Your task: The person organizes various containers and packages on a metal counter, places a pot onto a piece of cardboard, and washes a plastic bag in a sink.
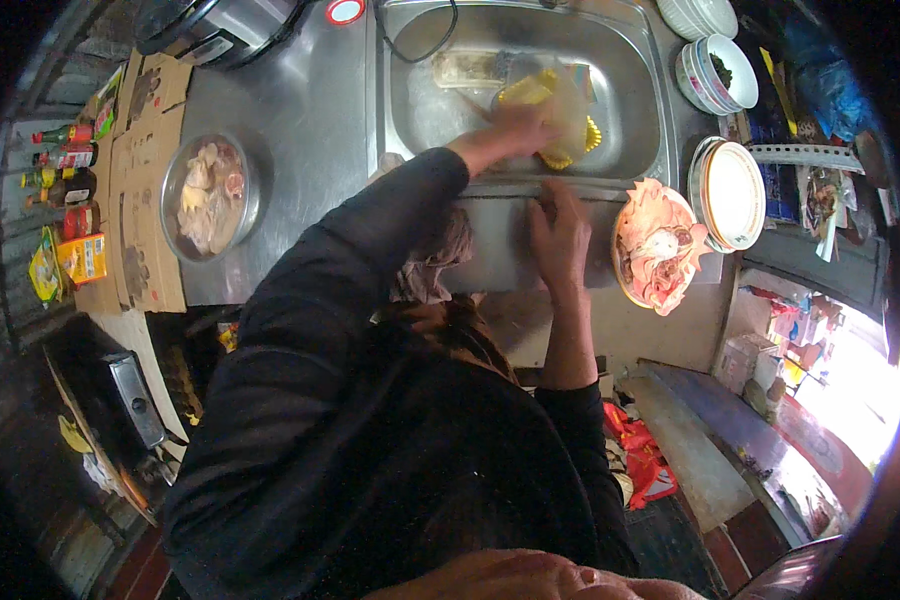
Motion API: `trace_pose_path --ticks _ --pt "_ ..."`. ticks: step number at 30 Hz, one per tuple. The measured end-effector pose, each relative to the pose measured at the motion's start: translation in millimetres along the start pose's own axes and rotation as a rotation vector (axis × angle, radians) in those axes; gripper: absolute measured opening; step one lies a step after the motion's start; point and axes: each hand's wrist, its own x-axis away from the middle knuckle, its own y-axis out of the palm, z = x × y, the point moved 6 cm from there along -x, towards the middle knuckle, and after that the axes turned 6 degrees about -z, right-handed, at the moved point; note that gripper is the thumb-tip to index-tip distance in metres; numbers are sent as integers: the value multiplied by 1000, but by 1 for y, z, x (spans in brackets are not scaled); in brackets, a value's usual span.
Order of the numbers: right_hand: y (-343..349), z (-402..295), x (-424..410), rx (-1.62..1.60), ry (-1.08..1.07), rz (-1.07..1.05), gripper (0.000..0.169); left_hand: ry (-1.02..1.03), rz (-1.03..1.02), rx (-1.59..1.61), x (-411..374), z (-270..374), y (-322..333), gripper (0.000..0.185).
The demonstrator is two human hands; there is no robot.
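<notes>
My left hand (523, 129) reaches into the steel sink (634, 97), blurred, at a pale translucent item (572, 101); its grip is unclear. Bright yellow, beaded-looking material (592, 136) lies beneath and around that item, with part of it hidden. A clear rectangular tray or pack (465, 69) lies in the basin to the left. At the sink's front rim, my right hand (561, 229) rests with its fingers somewhat apart, and nothing shows in it. Under my left forearm a crumpled greyish cloth (439, 259) hangs at the counter's edge.
Left on the counter stands a metal bowl (251, 202) of raw meat pieces, probably poultry, beside flattened cardboard (146, 195) and bottles (75, 187). An appliance (225, 34) is at back left. Right are stacked bowls (694, 75), plates (735, 195) and a pink scalloped dish (656, 244). A black cable (429, 56) crosses the sink.
</notes>
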Motion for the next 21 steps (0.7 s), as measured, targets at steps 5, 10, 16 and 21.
trace_pose_path --ticks 5,10,16,21 --pt "5 10 2 -49 93 -62 32 -42 -423 -322 33 -8 -29 64" --pt "13 17 4 -85 82 -67 32 -355 -503 -347 59 -63 -27 80" --pt "11 18 9 -2 -29 -29 32 -428 -528 -285 55 -118 -9 75" --pt "12 12 15 91 -105 -1 32 -263 -566 -502 42 -144 -20 27"
